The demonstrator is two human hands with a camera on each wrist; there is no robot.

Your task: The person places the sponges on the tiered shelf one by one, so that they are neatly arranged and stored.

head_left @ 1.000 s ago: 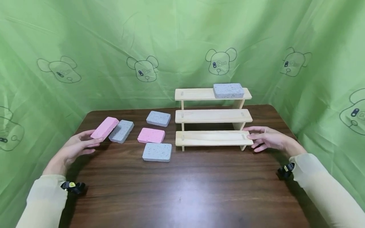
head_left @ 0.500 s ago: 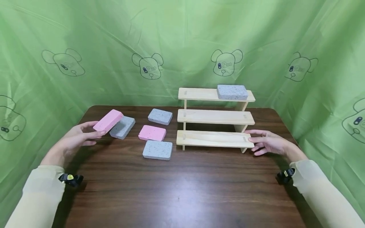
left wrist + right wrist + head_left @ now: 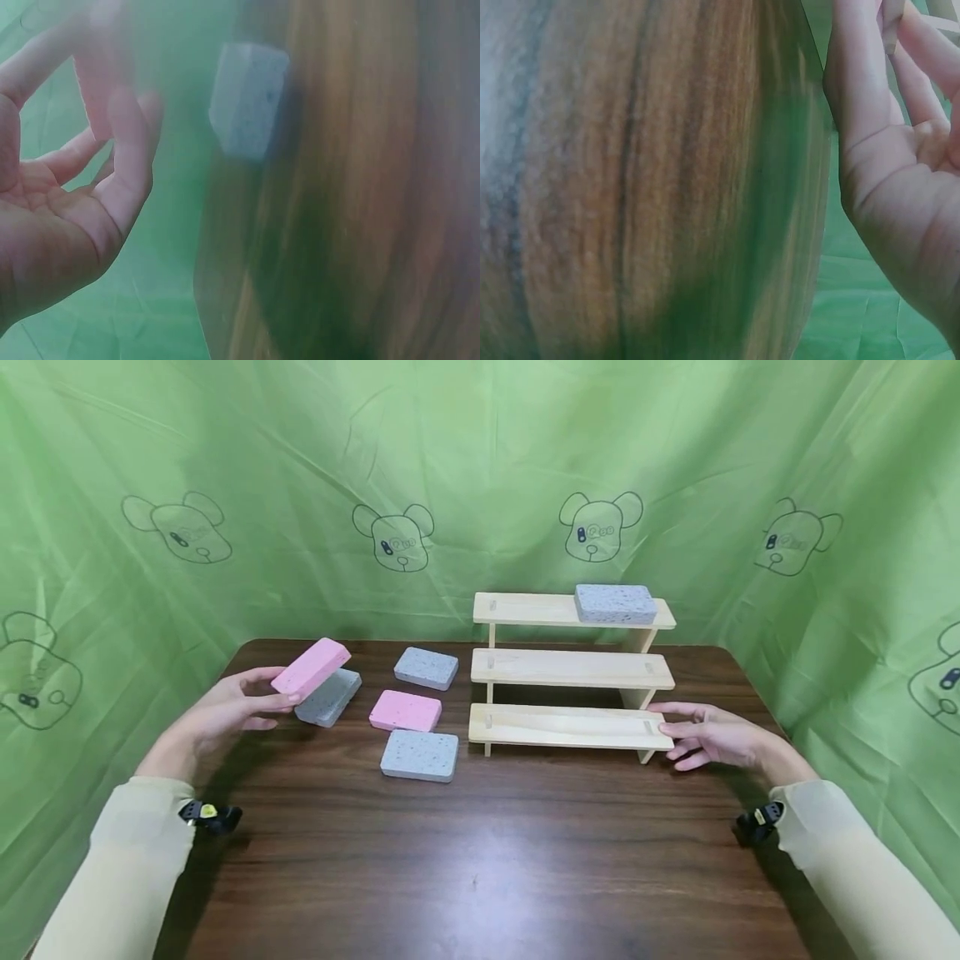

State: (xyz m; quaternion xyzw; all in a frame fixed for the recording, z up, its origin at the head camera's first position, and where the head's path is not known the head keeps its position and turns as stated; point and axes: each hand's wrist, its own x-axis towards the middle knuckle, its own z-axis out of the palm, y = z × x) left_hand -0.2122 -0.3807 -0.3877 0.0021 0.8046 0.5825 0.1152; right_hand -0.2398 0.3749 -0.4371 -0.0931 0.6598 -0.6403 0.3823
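My left hand (image 3: 238, 702) pinches a pink sponge (image 3: 311, 668) between thumb and fingers, tilted, above the table's left side. In the left wrist view the pink sponge (image 3: 101, 82) stands between the fingertips. Under it in the head view, partly covered, lies a speckled grey sponge (image 3: 330, 700). My right hand (image 3: 720, 739) grips the right end of the lowest step of a three-step wooden stand (image 3: 555, 724), thumb on top. A blue-grey sponge (image 3: 615, 603) rests on the right part of its top step.
Left of the stand, on the dark wooden table (image 3: 480, 860), lie a second pink sponge (image 3: 405, 710), a grey sponge (image 3: 420, 756) in front of it and another (image 3: 426, 668) behind. A green curtain (image 3: 480, 460) hangs behind and at both sides.
My left hand has lifted the pink sponge a little and carried it rightward over the grey one. The right hand stays at the stand's lowest step. The head view has shifted slightly.
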